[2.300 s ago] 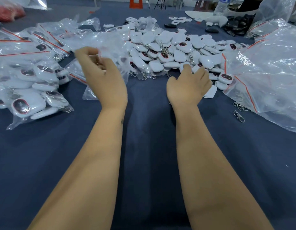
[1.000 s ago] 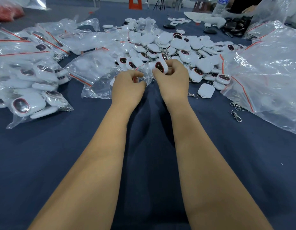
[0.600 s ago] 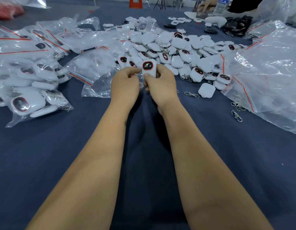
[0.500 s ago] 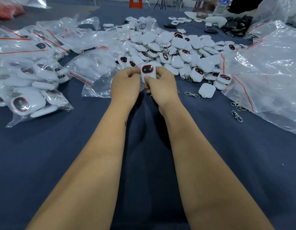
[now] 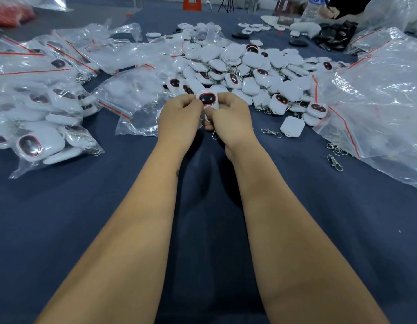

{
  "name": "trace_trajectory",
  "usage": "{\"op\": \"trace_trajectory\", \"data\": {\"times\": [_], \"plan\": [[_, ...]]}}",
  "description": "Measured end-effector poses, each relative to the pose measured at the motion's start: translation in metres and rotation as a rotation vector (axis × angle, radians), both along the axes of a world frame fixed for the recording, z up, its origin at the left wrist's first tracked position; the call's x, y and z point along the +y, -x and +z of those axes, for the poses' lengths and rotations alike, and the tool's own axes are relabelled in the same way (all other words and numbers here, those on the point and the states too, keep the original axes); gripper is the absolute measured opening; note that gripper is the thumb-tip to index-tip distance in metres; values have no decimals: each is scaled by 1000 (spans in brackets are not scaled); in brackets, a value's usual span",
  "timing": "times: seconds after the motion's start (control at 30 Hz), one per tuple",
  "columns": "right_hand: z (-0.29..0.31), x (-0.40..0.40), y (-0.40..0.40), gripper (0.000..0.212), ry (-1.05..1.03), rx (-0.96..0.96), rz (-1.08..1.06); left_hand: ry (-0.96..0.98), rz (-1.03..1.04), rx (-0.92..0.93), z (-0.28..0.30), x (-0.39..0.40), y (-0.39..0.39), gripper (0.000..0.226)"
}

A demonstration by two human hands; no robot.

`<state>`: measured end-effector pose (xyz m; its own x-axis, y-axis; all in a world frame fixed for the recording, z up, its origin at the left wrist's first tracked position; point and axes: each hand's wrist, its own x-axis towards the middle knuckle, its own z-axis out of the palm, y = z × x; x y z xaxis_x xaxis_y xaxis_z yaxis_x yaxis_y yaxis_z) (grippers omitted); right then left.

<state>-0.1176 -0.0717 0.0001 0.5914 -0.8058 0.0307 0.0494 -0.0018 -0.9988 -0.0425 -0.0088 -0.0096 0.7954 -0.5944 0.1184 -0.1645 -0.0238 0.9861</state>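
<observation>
A small white keychain gadget (image 5: pixel 208 100) with a dark, red-rimmed face is held upright between both hands above the dark blue cloth. My left hand (image 5: pixel 179 119) pinches its left side. My right hand (image 5: pixel 230 120) grips its right side and lower end, and a metal clasp (image 5: pixel 215 135) hangs below that hand. Just beyond lies a pile of the same white gadgets (image 5: pixel 244 66). A clear empty bag (image 5: pixel 137 106) lies flat under and left of my left hand.
Filled clear bags with red seal strips (image 5: pixel 39 108) crowd the left side. A heap of empty bags (image 5: pixel 378 94) rises at the right. Loose metal clasps (image 5: pixel 334 161) and one face-down gadget (image 5: pixel 292 126) lie on the cloth (image 5: pixel 62 218). Another person's hand (image 5: pixel 326 11) shows at the far edge.
My right hand took a gadget from the pile and my left hand left the bag to join it. Both hands now hold the gadget upright, its face turned to me.
</observation>
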Motion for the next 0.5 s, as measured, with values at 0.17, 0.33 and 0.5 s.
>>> {"op": "trace_trajectory", "data": {"times": [0.17,0.33,0.5], "plan": [[-1,-1,0,23,-16,-1,10,25,-13,14,0,0,1,25],[0,-2,-1,22,-67,-67,13,23,-18,-40,-1,0,1,28],[0,-4,-1,18,-97,-100,15,24,-29,-38,-1,-1,0,29]]}}
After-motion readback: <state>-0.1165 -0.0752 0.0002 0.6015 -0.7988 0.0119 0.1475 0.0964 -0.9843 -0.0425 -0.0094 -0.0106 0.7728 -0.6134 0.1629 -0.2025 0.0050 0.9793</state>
